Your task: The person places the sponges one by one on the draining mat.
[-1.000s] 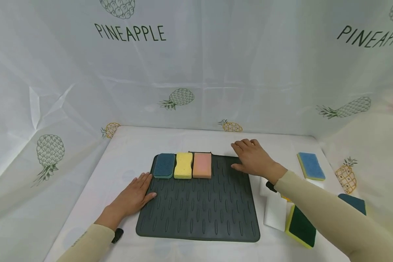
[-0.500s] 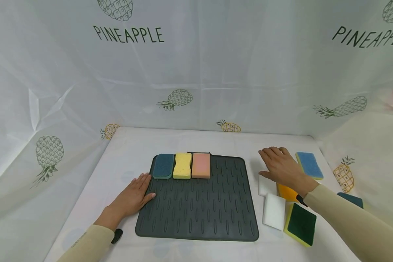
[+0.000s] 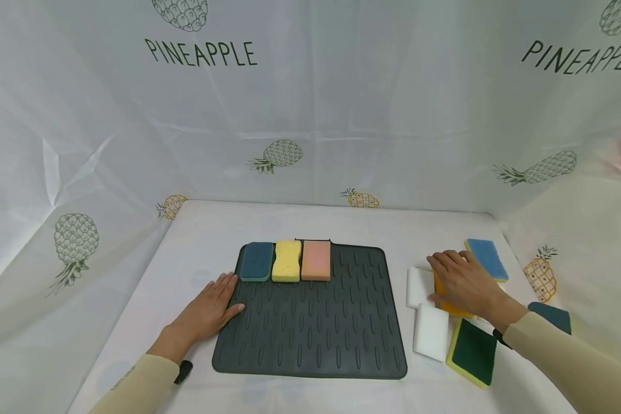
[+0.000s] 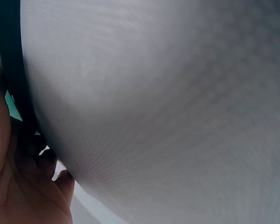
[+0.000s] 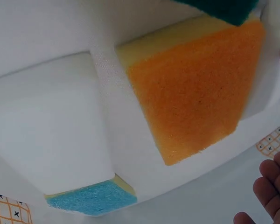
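Tabletop (image 3: 207,230): carrying a dark ribbed mat (image 3: 310,328), with loose sponges lying along its right edge.
Mat: bearing three sponges in a row at its far left corner, teal (image 3: 256,260), yellow (image 3: 287,260) and pink (image 3: 316,260); most of it is lying bare.
Left hand (image 3: 209,310): lying flat, fingers spread, on the mat's left edge.
Right hand (image 3: 463,283): reaching onto the orange sponge (image 3: 447,306); whether it is gripping cannot be told.
Waiting: two white blocks (image 3: 430,332), a green-and-yellow sponge (image 3: 473,352), a blue one (image 3: 486,260).
Right wrist view: showing the orange sponge's (image 5: 196,88) coarse face, mostly hidden under the hand from the head view.
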`<action>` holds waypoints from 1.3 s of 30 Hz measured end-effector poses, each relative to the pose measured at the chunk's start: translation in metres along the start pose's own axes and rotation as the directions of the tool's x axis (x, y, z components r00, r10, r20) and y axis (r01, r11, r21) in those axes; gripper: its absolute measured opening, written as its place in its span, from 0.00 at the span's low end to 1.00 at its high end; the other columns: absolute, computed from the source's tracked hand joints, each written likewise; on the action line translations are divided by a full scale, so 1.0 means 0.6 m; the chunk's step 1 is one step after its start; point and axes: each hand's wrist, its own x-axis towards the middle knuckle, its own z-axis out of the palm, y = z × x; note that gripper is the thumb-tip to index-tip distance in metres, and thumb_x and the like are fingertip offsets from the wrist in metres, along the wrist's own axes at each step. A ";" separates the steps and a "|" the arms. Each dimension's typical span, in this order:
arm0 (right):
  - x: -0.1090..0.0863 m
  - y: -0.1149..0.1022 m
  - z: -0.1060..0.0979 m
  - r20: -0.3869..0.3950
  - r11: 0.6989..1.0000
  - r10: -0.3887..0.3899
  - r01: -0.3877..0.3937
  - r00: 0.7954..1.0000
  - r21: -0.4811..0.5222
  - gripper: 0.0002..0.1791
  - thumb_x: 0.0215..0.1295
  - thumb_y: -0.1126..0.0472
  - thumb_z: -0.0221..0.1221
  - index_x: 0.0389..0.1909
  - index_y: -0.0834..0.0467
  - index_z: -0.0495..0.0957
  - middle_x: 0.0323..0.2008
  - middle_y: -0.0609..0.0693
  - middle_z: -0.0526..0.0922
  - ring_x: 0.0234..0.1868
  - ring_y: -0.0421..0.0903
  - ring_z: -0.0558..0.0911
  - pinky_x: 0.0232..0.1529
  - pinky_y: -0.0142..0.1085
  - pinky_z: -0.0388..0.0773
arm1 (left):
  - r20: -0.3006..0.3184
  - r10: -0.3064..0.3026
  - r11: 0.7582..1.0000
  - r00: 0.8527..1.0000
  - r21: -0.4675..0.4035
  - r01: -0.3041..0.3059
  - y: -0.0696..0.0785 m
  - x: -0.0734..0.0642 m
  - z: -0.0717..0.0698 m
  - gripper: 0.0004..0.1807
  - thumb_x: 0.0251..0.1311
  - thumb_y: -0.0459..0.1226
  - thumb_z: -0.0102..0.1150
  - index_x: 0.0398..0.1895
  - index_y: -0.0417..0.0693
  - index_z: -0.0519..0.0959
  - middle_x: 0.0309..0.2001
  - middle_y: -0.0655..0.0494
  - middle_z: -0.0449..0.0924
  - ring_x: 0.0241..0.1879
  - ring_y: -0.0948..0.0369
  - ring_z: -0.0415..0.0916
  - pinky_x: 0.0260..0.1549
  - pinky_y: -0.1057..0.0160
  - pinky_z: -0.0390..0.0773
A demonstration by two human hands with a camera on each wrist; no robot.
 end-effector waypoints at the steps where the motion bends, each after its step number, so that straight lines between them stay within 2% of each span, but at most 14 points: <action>1: -0.001 -0.002 0.000 0.000 1.000 0.002 -0.002 1.000 0.005 0.54 0.49 0.31 0.77 0.66 0.67 0.77 0.60 0.63 0.82 0.60 0.63 0.80 0.61 0.63 0.77 | 0.001 -0.002 1.000 1.000 -0.001 0.002 -0.001 0.000 0.000 0.42 0.78 0.52 0.55 0.80 0.29 0.59 0.79 0.33 0.60 0.80 0.37 0.57 0.76 0.36 0.62; 8: -0.001 -0.016 0.003 -0.030 0.999 -0.004 0.005 1.000 0.042 0.57 0.44 0.29 0.78 0.65 0.67 0.78 0.59 0.63 0.83 0.59 0.63 0.80 0.58 0.61 0.79 | 0.002 -0.010 1.000 1.000 -0.009 0.010 -0.007 0.001 0.007 0.43 0.79 0.52 0.55 0.81 0.30 0.57 0.80 0.33 0.59 0.80 0.36 0.56 0.77 0.36 0.61; 14: 0.001 -0.028 0.003 0.017 0.998 0.018 -0.019 1.000 0.059 0.61 0.43 0.24 0.75 0.66 0.67 0.77 0.60 0.63 0.82 0.60 0.62 0.80 0.60 0.61 0.78 | 0.000 -0.015 1.000 1.000 -0.009 0.015 -0.008 0.001 0.007 0.43 0.79 0.52 0.55 0.81 0.30 0.57 0.80 0.33 0.58 0.80 0.37 0.56 0.77 0.36 0.60; 20: 0.004 -0.036 0.005 0.049 0.996 0.044 -0.048 0.998 0.080 0.61 0.43 0.23 0.74 0.66 0.68 0.76 0.60 0.63 0.81 0.62 0.63 0.79 0.61 0.62 0.77 | -0.005 -0.015 1.000 1.000 -0.009 0.015 -0.006 0.001 0.007 0.43 0.78 0.52 0.55 0.81 0.29 0.58 0.80 0.33 0.59 0.80 0.37 0.56 0.77 0.35 0.61; 27: 0.017 -0.021 0.017 -0.045 0.999 0.034 -0.033 0.998 0.034 0.55 0.47 0.31 0.76 0.62 0.71 0.76 0.56 0.65 0.82 0.58 0.64 0.79 0.55 0.60 0.78 | 0.000 -0.015 1.000 1.000 -0.007 0.015 -0.007 0.000 0.007 0.43 0.79 0.53 0.55 0.81 0.29 0.57 0.80 0.33 0.59 0.80 0.37 0.56 0.77 0.35 0.60; 30: 0.028 -0.013 0.023 -0.057 0.998 0.052 -0.050 0.997 0.029 0.54 0.49 0.31 0.76 0.62 0.71 0.76 0.56 0.66 0.81 0.58 0.64 0.78 0.56 0.60 0.77 | 0.000 -0.019 1.000 1.000 -0.011 0.019 -0.007 -0.001 0.008 0.43 0.78 0.52 0.55 0.81 0.29 0.58 0.80 0.33 0.59 0.81 0.37 0.55 0.77 0.35 0.61; 35: 0.037 -0.006 0.032 0.030 0.990 0.134 -0.135 0.991 0.046 0.54 0.54 0.27 0.70 0.62 0.70 0.74 0.58 0.67 0.79 0.59 0.65 0.76 0.59 0.63 0.73 | 0.012 -0.023 1.000 1.000 -0.018 0.023 -0.008 0.000 0.011 0.43 0.79 0.53 0.54 0.81 0.30 0.56 0.81 0.34 0.58 0.81 0.37 0.54 0.78 0.36 0.60; 39: 0.033 -0.003 0.041 0.110 0.982 0.178 -0.184 0.978 0.050 0.54 0.58 0.25 0.66 0.61 0.71 0.74 0.57 0.68 0.79 0.58 0.66 0.76 0.57 0.63 0.73 | 0.011 -0.016 1.000 1.000 -0.011 0.016 -0.010 0.002 0.012 0.44 0.79 0.53 0.54 0.82 0.31 0.56 0.81 0.34 0.57 0.81 0.38 0.54 0.78 0.36 0.59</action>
